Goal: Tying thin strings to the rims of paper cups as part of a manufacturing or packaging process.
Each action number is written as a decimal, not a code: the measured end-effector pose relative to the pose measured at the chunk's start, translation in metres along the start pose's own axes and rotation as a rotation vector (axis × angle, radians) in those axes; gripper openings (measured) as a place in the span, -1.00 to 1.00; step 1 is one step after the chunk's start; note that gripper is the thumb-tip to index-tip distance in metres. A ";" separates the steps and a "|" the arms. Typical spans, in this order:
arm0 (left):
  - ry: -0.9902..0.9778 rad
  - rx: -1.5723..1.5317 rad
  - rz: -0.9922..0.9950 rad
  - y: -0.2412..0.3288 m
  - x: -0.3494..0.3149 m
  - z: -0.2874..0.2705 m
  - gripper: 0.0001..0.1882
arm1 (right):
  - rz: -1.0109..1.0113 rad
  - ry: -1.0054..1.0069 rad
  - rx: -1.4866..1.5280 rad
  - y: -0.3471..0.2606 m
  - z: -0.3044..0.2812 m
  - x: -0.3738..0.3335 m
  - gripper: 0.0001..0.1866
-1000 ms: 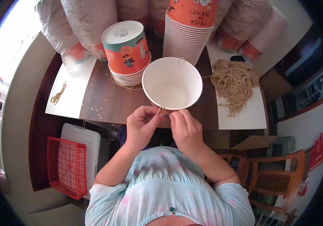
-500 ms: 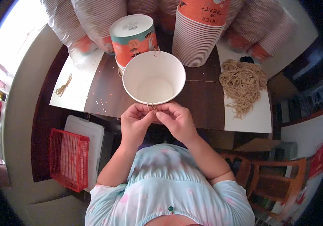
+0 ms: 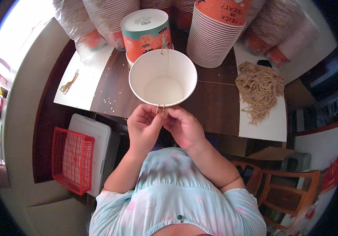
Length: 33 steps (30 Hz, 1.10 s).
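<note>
Your left hand (image 3: 145, 126) and right hand (image 3: 184, 128) pinch thin twine (image 3: 162, 108) at the rim of the white paper bucket (image 3: 163, 78), which looks light and crushable, so steady it gently by the rim.

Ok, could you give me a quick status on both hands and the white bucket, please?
Left hand and right hand pinch string at near rim of white bucket. Bucket upright, empty. String pile lies clear, right.

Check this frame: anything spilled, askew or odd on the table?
Small pale specks lie scattered on the dark table left of the white paper bucket. A loose string trails from the twine pile. Nothing looks damaged.
</note>
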State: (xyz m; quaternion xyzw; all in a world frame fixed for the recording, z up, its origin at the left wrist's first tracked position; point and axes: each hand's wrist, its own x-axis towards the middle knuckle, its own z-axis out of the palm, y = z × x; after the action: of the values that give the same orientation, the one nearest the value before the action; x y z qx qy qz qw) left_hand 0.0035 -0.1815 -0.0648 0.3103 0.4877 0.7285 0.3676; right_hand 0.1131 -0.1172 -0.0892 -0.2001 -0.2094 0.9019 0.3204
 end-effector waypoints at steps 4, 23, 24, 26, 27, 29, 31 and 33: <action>-0.001 0.146 0.055 0.001 -0.002 0.000 -0.93 | 0.010 0.030 0.023 0.002 0.008 -0.002 -0.81; 0.016 0.365 0.060 0.010 -0.002 -0.004 -0.89 | -0.233 0.122 -0.274 0.009 0.019 -0.007 -0.80; 0.016 0.366 0.060 0.011 -0.001 -0.004 -0.89 | -0.247 0.123 -0.288 0.009 0.019 -0.007 -0.81; 0.006 0.207 -0.026 0.013 0.000 -0.003 -0.88 | -0.262 0.123 -0.303 0.010 0.019 -0.006 -0.81; 0.006 0.206 -0.026 0.012 0.002 -0.003 -0.88 | -0.258 0.140 -0.319 0.011 0.018 -0.004 -0.81; 0.019 0.335 0.008 0.008 0.003 -0.002 -0.87 | -0.255 0.157 -0.334 0.014 0.015 -0.002 -0.81; 0.028 0.358 0.004 0.009 0.004 0.002 -0.87 | -0.356 0.146 -0.370 0.017 0.010 -0.002 -0.82; 0.039 0.383 0.000 0.008 0.004 0.003 -0.86 | -0.357 0.161 -0.379 0.018 0.011 -0.001 -0.82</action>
State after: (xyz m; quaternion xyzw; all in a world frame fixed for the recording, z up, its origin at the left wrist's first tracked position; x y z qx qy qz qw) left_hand 0.0017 -0.1785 -0.0557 0.3604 0.6246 0.6283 0.2920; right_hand 0.1000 -0.1332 -0.0891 -0.2876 -0.3802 0.7570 0.4467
